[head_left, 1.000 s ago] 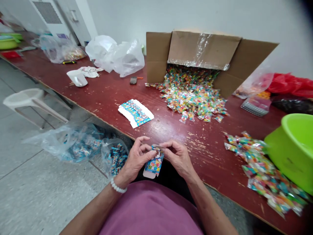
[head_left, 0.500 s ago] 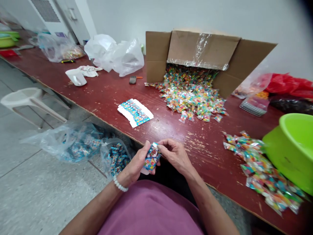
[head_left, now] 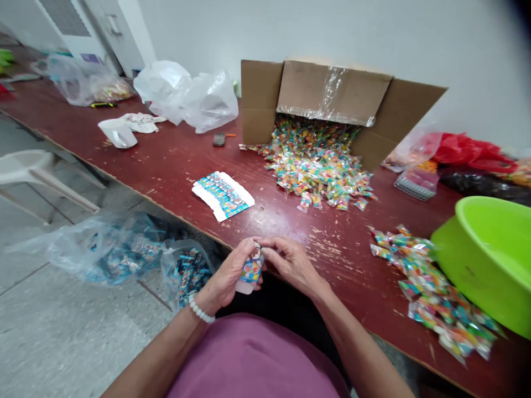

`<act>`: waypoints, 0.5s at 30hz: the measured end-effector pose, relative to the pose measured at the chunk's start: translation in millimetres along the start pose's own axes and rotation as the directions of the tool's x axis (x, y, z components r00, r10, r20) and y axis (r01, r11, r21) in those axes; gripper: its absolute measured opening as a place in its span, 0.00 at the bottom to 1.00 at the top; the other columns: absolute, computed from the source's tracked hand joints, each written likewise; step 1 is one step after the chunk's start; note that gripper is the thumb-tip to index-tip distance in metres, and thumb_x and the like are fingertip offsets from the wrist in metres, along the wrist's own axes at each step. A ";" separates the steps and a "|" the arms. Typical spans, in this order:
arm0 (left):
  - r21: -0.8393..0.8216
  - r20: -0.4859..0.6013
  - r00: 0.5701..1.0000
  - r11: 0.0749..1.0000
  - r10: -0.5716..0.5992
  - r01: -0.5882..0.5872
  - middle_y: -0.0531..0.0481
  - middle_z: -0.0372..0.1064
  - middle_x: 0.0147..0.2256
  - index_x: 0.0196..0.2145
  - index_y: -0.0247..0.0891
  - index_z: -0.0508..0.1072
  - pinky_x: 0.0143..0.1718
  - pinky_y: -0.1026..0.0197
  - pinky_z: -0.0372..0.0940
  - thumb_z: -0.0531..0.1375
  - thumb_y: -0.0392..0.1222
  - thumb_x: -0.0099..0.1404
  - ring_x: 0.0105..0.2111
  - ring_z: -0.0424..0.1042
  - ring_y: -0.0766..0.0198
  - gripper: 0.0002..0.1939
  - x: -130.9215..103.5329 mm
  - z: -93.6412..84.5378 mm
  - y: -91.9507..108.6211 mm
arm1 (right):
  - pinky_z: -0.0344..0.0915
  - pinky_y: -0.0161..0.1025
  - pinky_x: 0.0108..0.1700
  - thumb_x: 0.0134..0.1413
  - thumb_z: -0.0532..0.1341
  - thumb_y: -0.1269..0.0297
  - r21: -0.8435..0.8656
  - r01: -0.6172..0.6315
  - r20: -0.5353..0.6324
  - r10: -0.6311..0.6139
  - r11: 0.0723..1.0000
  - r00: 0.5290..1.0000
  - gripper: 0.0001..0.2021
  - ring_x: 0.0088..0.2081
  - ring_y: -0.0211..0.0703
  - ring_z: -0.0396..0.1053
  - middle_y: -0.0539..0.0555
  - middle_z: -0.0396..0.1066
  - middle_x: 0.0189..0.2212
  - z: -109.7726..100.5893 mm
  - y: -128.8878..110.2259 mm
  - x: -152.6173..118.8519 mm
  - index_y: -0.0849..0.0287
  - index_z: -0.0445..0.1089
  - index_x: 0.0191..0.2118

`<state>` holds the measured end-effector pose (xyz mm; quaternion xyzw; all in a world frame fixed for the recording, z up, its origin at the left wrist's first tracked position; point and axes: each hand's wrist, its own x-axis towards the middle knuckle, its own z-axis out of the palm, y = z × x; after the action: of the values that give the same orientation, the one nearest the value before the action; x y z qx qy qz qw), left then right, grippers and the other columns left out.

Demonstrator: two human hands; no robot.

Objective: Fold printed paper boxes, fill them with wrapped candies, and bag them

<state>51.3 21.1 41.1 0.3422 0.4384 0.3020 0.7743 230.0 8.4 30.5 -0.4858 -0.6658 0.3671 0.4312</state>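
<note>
A small printed candy box [head_left: 251, 268] with blue and colourful pictures is in my left hand [head_left: 230, 272], its fingers wrapped round it and a white flap hanging at the bottom. My right hand [head_left: 290, 264] pinches the top end of the same box between thumb and forefinger. Beyond my hands, a fanned stack of flat printed cartons [head_left: 224, 194] lies on the red table [head_left: 174, 166]. Small wrapped candies [head_left: 319, 171] spill out of a large open cardboard box [head_left: 332, 94] farther back.
A green basin [head_left: 477, 265] stands at the right beside another pile of wrapped candies [head_left: 440, 298]. Plastic bags [head_left: 182, 94] and a white jug [head_left: 118, 134] are at the back left. Below the table edge are bags of blue packets [head_left: 193, 271] and a white stool [head_left: 29, 166].
The view has shifted slightly, so the table things appear a little farther left. Both hands stay on the box, whose top is now more covered by the fingers.
</note>
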 end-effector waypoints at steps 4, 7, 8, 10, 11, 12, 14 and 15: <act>-0.049 -0.008 0.997 0.996 0.079 -0.079 0.47 0.75 0.37 0.46 0.38 0.70 0.31 0.67 0.69 0.67 0.48 0.62 0.32 0.74 0.67 0.19 2.3 -4.1 11.2 | 0.64 0.53 0.58 0.62 0.58 0.59 -0.471 -0.110 -0.361 -0.078 0.875 0.929 0.17 0.54 0.56 0.68 0.64 0.73 0.52 -38.9 53.2 45.3 0.60 0.72 0.52; 0.019 0.039 0.997 0.997 0.068 -0.069 0.47 0.73 0.38 0.45 0.35 0.71 0.33 0.68 0.69 0.69 0.46 0.61 0.34 0.72 0.67 0.18 -5.4 -16.0 7.5 | 0.60 0.60 0.59 0.61 0.59 0.60 -0.663 -0.285 -0.404 -0.010 0.693 0.915 0.23 0.61 0.64 0.61 0.70 0.64 0.61 -62.9 86.7 68.1 0.64 0.66 0.59; 0.038 0.044 0.998 0.998 0.051 -0.052 0.48 0.73 0.37 0.44 0.35 0.72 0.33 0.68 0.69 0.70 0.45 0.59 0.34 0.72 0.67 0.19 -9.0 -21.5 4.2 | 0.60 0.61 0.58 0.61 0.59 0.60 -0.700 -0.295 -0.380 0.011 0.650 0.925 0.23 0.61 0.65 0.61 0.70 0.64 0.62 -65.5 93.6 69.9 0.64 0.66 0.59; 0.052 0.013 0.999 0.998 0.030 -0.031 0.51 0.71 0.35 0.43 0.36 0.71 0.33 0.66 0.70 0.73 0.42 0.53 0.33 0.71 0.67 0.22 -16.0 -33.2 -2.6 | 0.62 0.59 0.56 0.62 0.59 0.59 -0.744 -0.249 -0.315 0.003 0.620 0.949 0.21 0.58 0.64 0.63 0.68 0.67 0.60 -62.2 100.1 65.4 0.62 0.68 0.57; 0.045 -0.014 1.000 0.999 0.026 -0.025 0.52 0.71 0.35 0.43 0.37 0.70 0.32 0.65 0.71 0.74 0.40 0.51 0.32 0.71 0.67 0.24 -18.7 -38.6 -4.8 | 0.62 0.58 0.56 0.62 0.59 0.59 -0.742 -0.201 -0.279 -0.023 0.640 0.960 0.19 0.56 0.62 0.64 0.67 0.69 0.57 -57.4 100.2 60.1 0.62 0.69 0.56; 0.030 -0.042 0.999 0.999 0.025 -0.024 0.54 0.70 0.34 0.45 0.39 0.70 0.31 0.65 0.71 0.75 0.39 0.50 0.31 0.71 0.67 0.27 -20.4 -43.4 -5.7 | 0.62 0.57 0.56 0.62 0.59 0.60 -0.722 -0.149 -0.247 -0.051 0.675 0.968 0.17 0.54 0.61 0.65 0.66 0.71 0.55 -51.6 98.8 53.9 0.61 0.71 0.54; -0.013 -0.078 0.997 0.999 0.028 -0.029 0.54 0.70 0.34 0.49 0.40 0.69 0.31 0.63 0.72 0.75 0.38 0.49 0.30 0.71 0.67 0.31 -20.3 -50.3 -3.3 | 0.63 0.55 0.55 0.62 0.58 0.63 -0.655 -0.069 -0.204 -0.089 0.753 0.975 0.14 0.51 0.59 0.67 0.65 0.75 0.49 -40.0 92.6 41.6 0.60 0.73 0.50; -0.032 -0.087 0.996 0.999 0.038 -0.041 0.54 0.71 0.35 0.50 0.39 0.69 0.33 0.62 0.73 0.75 0.38 0.50 0.31 0.72 0.67 0.32 -18.4 -52.2 -0.3 | 0.64 0.54 0.54 0.62 0.57 0.65 -0.619 -0.049 -0.198 -0.095 0.784 0.976 0.12 0.49 0.58 0.68 0.64 0.76 0.46 -35.3 88.3 36.5 0.60 0.73 0.48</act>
<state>-2.9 20.6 29.6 0.3244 0.4592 0.3392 0.7542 286.4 68.8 -29.1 -0.6295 -0.7038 0.0669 0.3222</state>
